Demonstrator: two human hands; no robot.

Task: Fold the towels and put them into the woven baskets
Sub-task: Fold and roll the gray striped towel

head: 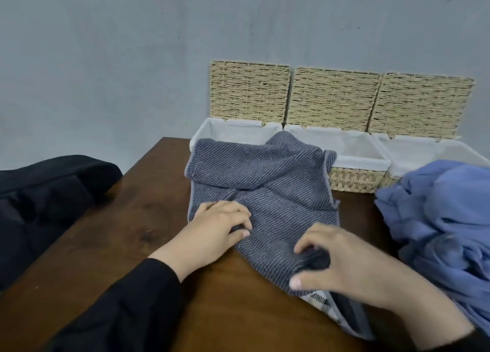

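A grey striped towel [267,190] lies crumpled on the brown table [127,235], its far edge draped over the rim of the left woven basket [228,134]. My left hand [212,229] pinches a fold of the towel near its left side. My right hand [342,261] pinches the towel's near part between thumb and fingers. The middle basket [355,176] and the right basket [416,152] stand beside it, all three with white liners and lids raised against the wall. A heap of blue towels [445,219] lies at the right.
A black padded garment [45,198] lies off the table's left edge. A checked cloth [322,302] peeks out under the grey towel near my right wrist. The grey wall [132,60] stands right behind the baskets.
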